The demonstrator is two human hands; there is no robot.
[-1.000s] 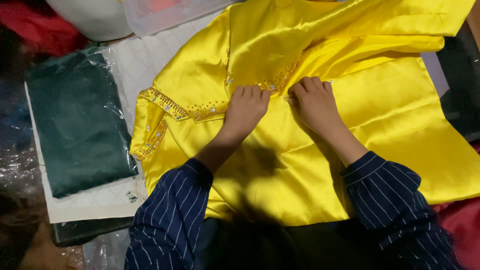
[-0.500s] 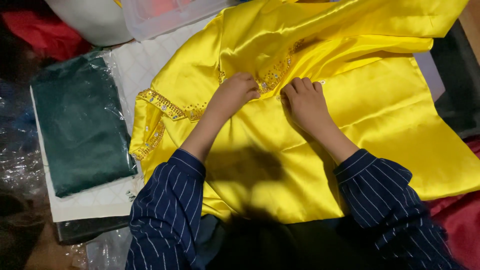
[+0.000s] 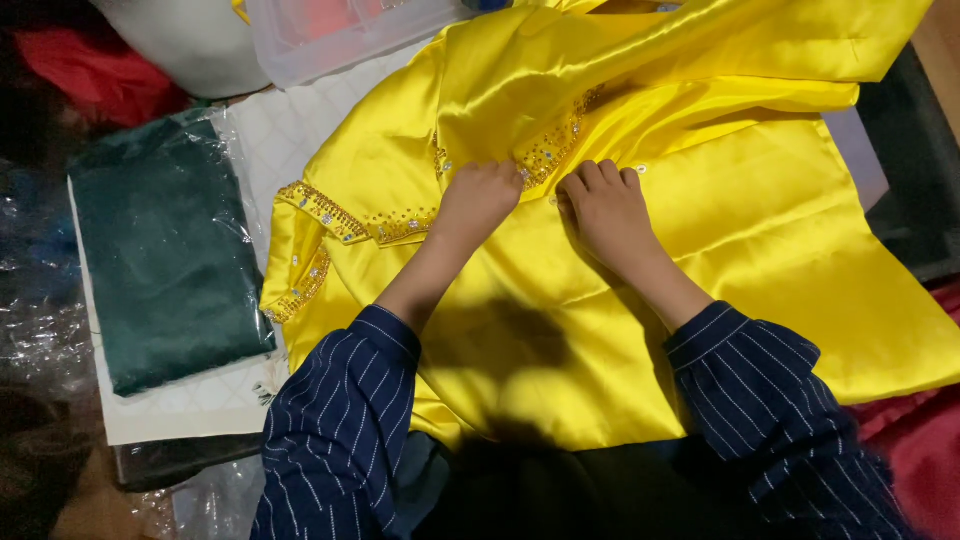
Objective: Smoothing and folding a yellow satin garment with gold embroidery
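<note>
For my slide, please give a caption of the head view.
Both hands, left hand and right hand, press a yellow satin garment.

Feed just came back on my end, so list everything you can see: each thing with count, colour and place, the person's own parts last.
Satin garment: one, yellow with beaded gold trim, spread across the centre.
Folded cloth in clear wrap: one, dark green, left of the garment.
White quilted sheet: one, under the green cloth and garment.
Clear plastic box: one, top edge.
Red fabric: lower right corner.
Left hand: closed on the beaded trim.
Right hand: on the garment beside it.
Sleeves: two, navy pinstriped.
</note>
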